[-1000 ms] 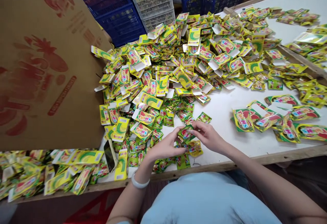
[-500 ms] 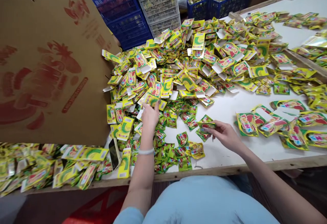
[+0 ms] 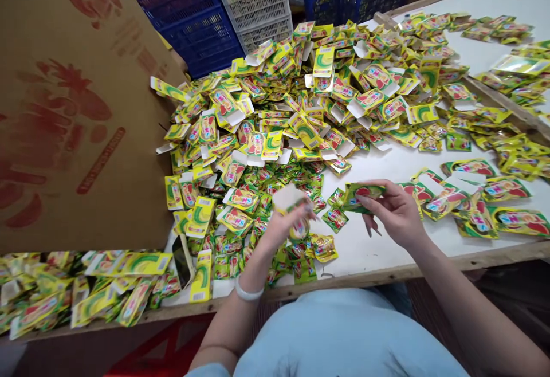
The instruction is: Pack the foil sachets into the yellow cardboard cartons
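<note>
My left hand (image 3: pixel 281 225) is closed on a small yellow carton (image 3: pixel 291 204) with its white flap open, held just above the table near the front edge. My right hand (image 3: pixel 395 211) pinches a stack of green sachets (image 3: pixel 360 193) a little to the right of the carton. Loose green sachets (image 3: pixel 301 251) lie on the white table (image 3: pixel 387 251) under and around both hands. Behind them spreads a big heap of yellow cartons (image 3: pixel 301 108), many with open flaps.
A large brown cardboard sheet (image 3: pixel 73 108) stands at the left. Blue and white crates (image 3: pixel 223 10) are stacked behind the heap. Larger green packs (image 3: pixel 481 205) lie at the right, more cartons at the lower left (image 3: pixel 86 291). A dark phone (image 3: pixel 183 259) leans near the front edge.
My left hand has come back from the heap with a yellow carton. My right hand has lifted the green sachets slightly toward it.
</note>
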{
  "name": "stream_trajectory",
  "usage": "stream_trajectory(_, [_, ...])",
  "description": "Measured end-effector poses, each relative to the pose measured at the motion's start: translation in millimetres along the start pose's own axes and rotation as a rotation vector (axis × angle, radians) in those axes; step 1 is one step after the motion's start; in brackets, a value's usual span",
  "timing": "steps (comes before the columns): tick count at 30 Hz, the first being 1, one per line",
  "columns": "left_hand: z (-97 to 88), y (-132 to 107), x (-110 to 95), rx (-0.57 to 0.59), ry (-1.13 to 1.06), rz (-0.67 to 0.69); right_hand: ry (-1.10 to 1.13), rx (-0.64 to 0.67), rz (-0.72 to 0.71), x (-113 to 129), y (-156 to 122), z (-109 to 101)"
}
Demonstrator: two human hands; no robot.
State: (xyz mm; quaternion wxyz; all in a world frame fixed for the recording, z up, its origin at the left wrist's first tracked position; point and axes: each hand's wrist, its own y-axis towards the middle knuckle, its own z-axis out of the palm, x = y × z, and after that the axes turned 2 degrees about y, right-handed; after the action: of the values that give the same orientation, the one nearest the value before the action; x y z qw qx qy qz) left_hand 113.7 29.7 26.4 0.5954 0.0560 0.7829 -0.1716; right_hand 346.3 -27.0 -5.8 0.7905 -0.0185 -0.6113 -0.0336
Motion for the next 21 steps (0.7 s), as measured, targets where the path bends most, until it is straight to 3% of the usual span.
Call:
stream_trajectory(3, [28.9, -20.9, 2.1, 0.262, -0.177, -0.063, -0.012, 0.119, -0.092, 12.4, 6.6, 20.2])
stream_trajectory(8, [32.5, -30.7, -1.1, 0.408, -0.131, -0.074, -0.391, 0.444, -0.356, 37.0, 11.3, 38.8])
stream_trajectory(13, [36.2, -30.8, 5.2, 0.513, -0.06, -0.101, -0.742, 0.698, -0.31, 47.8, -0.2, 29.8])
stream_trajectory(16, [40.8, -31.7, 11.8, 0.498, -0.017, -0.077, -0.796, 0.742, -0.258, 48.5, -8.7, 27.2])
stream_trajectory(21, [39.3, -40.1, 14.5, 0.61, -0.025, -0.107, -0.621, 0.593, -0.277, 32.9, -22.0, 15.1])
